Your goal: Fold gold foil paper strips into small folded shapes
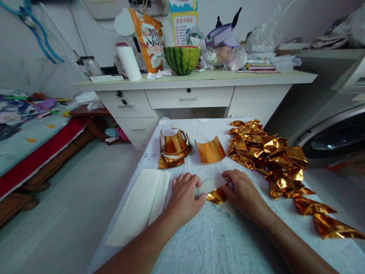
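A pale bluish, wrinkled cloth covers the bench (196, 243). Folded white sheets (132, 211) lie along its left side. Toward the far edge stands a cluster of curled gold pieces (174, 146), with a single curved gold sheet (210, 151) just to its right. Crumpled, pointed gold foil (265, 148) spreads down the right side. Near the middle, a gold-and-white strip (212, 185) sits between the left hand (185, 196) and right hand (243, 190)

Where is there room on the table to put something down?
The biggest bare patch of table is on the near side, between the left arm and right arm. A smaller one is between the right arm and gold foil strips. It's crowded at the left, with white paper, and farther back, with curled gold pieces.
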Demonstrator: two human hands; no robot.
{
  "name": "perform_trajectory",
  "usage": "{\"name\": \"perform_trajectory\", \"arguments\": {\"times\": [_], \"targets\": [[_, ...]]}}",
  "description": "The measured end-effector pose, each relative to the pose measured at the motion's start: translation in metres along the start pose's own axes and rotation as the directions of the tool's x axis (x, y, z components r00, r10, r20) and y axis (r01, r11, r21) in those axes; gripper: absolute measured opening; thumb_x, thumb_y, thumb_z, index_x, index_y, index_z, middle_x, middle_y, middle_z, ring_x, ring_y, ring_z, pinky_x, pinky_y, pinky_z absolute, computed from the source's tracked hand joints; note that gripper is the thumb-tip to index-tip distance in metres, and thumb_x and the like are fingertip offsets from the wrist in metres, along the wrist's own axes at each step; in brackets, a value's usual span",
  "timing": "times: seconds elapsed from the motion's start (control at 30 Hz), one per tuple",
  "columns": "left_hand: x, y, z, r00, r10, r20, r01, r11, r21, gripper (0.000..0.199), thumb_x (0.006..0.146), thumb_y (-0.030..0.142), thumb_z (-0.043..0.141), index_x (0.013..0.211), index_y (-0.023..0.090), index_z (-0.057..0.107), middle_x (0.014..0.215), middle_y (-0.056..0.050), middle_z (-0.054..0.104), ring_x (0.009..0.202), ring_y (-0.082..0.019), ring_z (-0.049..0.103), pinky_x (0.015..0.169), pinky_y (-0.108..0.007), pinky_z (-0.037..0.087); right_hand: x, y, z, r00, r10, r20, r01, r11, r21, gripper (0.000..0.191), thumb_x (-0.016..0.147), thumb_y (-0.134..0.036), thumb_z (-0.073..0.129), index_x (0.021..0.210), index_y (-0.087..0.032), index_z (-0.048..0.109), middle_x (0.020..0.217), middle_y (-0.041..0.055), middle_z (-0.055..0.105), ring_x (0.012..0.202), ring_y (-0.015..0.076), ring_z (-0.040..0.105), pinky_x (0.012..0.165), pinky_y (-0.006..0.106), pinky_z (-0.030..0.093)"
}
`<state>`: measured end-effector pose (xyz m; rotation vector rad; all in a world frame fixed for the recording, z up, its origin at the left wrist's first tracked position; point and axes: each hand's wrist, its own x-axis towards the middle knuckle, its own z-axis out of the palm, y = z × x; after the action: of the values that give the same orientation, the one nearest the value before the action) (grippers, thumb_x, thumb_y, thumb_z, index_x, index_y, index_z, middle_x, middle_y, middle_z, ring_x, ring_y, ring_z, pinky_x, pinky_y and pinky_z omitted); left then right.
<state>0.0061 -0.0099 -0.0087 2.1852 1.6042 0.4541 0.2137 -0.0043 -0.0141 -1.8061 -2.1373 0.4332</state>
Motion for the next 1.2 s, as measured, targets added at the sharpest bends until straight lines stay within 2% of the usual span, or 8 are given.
{"name": "perform_trajectory", "arguments": {"times": [0.23,0.43,0.67,0.77,0.83,0.93,1.03,1.2], "targets": [[-0.002,0.002,0.005,0.999,0.034,-0.03,-0.035,0.998,-0.043,0.043,0.074,0.031,0.07,0.113,0.025,0.052,0.116,-0.005,0.052,0.111,-0.027,0.044,0.093,-0.042,0.032,-0.003,0.002,0.001,0.999,0.032,-0.014,-0.033,0.996,-0.084,0.026,0.083,-0.025,0.058,0.105,-0.012,0.061,0.093,0.0111,0.06,0.088,0.0264,0.056,0.081,0.037,0.041],[-0.001,0.002,0.005,0.998,0.057,-0.024,-0.058,0.995,-0.081,0.033,0.071,0.027,0.071,0.099,0.024,0.053,0.109,-0.003,0.053,0.105,-0.025,0.046,0.091,-0.04,0.034,-0.004,0.002,0.002,0.999,0.051,-0.019,-0.053,0.988,-0.145,0.015,0.081,-0.031,0.059,0.085,-0.016,0.059,0.085,0.0091,0.058,0.083,0.0263,0.055,0.075,0.037,0.04],[-0.002,0.002,0.009,0.999,0.053,-0.007,-0.053,0.958,-0.283,0.035,0.068,0.014,0.067,0.095,0.022,0.047,0.098,-0.001,0.057,0.098,-0.022,0.052,0.086,-0.036,0.04,-0.005,-0.008,-0.002,0.996,0.084,-0.015,-0.08,0.981,0.178,0.012,0.074,-0.02,0.058,0.079,-0.021,0.046,0.076,0.0033,0.058,0.071,0.0195,0.054,0.063,0.03,0.039],[-0.002,0.002,0.009,0.999,0.049,0.021,-0.036,0.912,-0.408,0.049,0.07,0.011,0.065,0.112,0.023,0.044,0.099,-0.001,0.059,0.094,-0.02,0.057,0.083,-0.033,0.043,-0.006,-0.008,0.001,0.996,0.08,0.03,-0.085,0.896,0.436,0.013,0.08,-0.024,0.054,0.085,-0.023,0.043,0.066,-0.0039,0.054,0.058,0.0148,0.051,0.053,0.026,0.035],[-0.002,0.002,0.008,0.998,0.041,0.042,-0.017,0.885,-0.465,0.061,0.071,0.01,0.064,0.125,0.025,0.039,0.096,0.0,0.061,0.09,-0.02,0.059,0.081,-0.032,0.044,-0.005,-0.005,0.005,0.998,0.056,0.028,-0.061,0.799,0.598,0.017,0.082,-0.028,0.056,0.091,-0.023,0.042,0.067,-0.0052,0.054,0.059,0.0139,0.053,0.053,0.025,0.037],[-0.002,0.004,0.004,0.993,0.035,0.115,0.038,0.814,-0.579,0.07,0.073,0.009,0.06,0.135,0.027,0.033,0.09,0.0,0.063,0.082,-0.018,0.061,0.077,-0.031,0.045,-0.004,-0.002,0.007,0.998,0.052,0.04,-0.065,0.667,0.743,0.028,0.083,-0.034,0.059,0.103,-0.022,0.044,0.072,-0.0042,0.056,0.063,0.014,0.056,0.057,0.025,0.041],[-0.002,0.006,0.0,0.981,0.043,0.188,0.111,0.669,-0.735,0.065,0.075,0.011,0.058,0.134,0.026,0.035,0.094,-0.001,0.066,0.079,-0.017,0.063,0.071,-0.029,0.046,-0.004,-0.003,0.002,0.992,0.001,0.123,-0.099,0.603,0.792,0.025,0.086,-0.04,0.058,0.097,-0.019,0.051,0.075,-0.0012,0.058,0.067,0.0139,0.056,0.061,0.026,0.043],[-0.001,0.008,0.0,0.991,-0.015,0.13,0.123,0.45,-0.885,0.053,0.076,0.016,0.063,0.125,0.022,0.042,0.103,-0.005,0.067,0.091,-0.019,0.064,0.076,-0.028,0.049,-0.007,-0.013,-0.004,0.968,-0.039,0.247,-0.197,0.487,0.851,0.034,0.088,-0.052,0.056,0.089,-0.018,0.056,0.071,-0.002,0.056,0.058,0.0099,0.047,0.052,0.022,0.035]]}}
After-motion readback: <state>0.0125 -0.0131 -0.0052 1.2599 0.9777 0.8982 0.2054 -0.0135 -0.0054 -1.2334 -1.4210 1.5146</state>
